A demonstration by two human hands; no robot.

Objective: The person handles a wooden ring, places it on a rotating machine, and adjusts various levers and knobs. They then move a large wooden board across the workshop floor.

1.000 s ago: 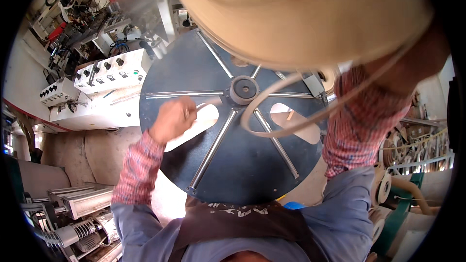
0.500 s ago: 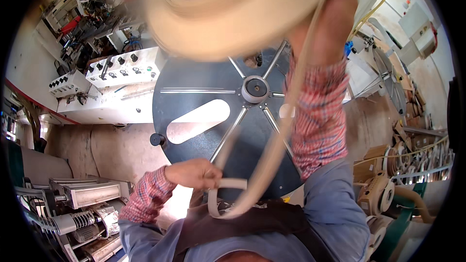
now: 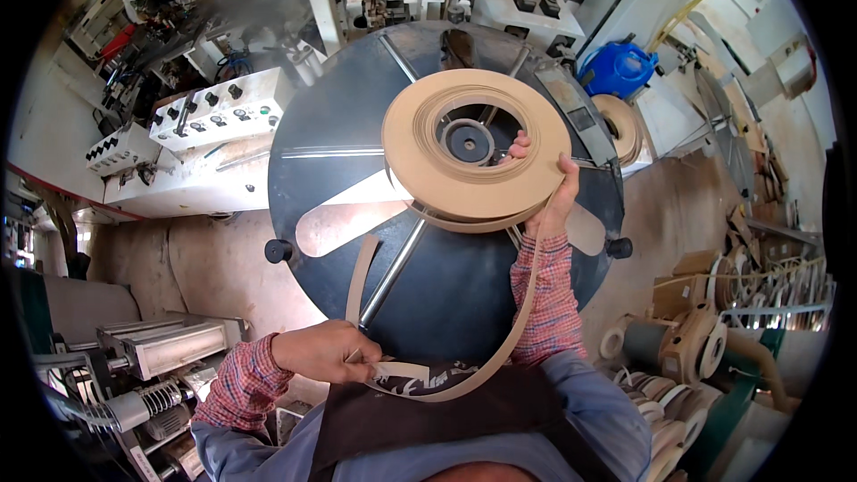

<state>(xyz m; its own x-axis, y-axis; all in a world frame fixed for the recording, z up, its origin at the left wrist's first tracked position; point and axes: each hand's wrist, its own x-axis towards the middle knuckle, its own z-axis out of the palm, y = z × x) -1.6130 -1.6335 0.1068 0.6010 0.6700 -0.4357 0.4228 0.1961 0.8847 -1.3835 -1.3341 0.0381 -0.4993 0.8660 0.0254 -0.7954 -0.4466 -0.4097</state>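
Note:
My right hand [image 3: 551, 199] grips the right side of a wide roll of tan edge banding [image 3: 412, 147], thumb on the outer side and fingertips showing through its centre hole. The roll is over a dark round turntable [image 3: 451, 290], its hole around the grey hub [image 3: 470, 142]; whether it rests flat, I cannot tell. A loose strip [image 3: 504, 353] hangs from the roll and curves past my apron to my left hand [image 3: 332, 353]. That hand is closed in a pinch on the strip, with one end standing up above the fingers.
Metal bars radiate across the turntable, and black knobs [image 3: 278, 251] stick out at its rim. A white control box [image 3: 217, 109] is at the left, with machine rollers [image 3: 170, 350] at lower left. A blue container [image 3: 619, 69] stands at far right, several rolls [image 3: 665, 411] at lower right.
My right hand has lowered the roll from near the top of the view to over the turntable's hub. My left hand has shifted slightly left and down, still pinching the strip.

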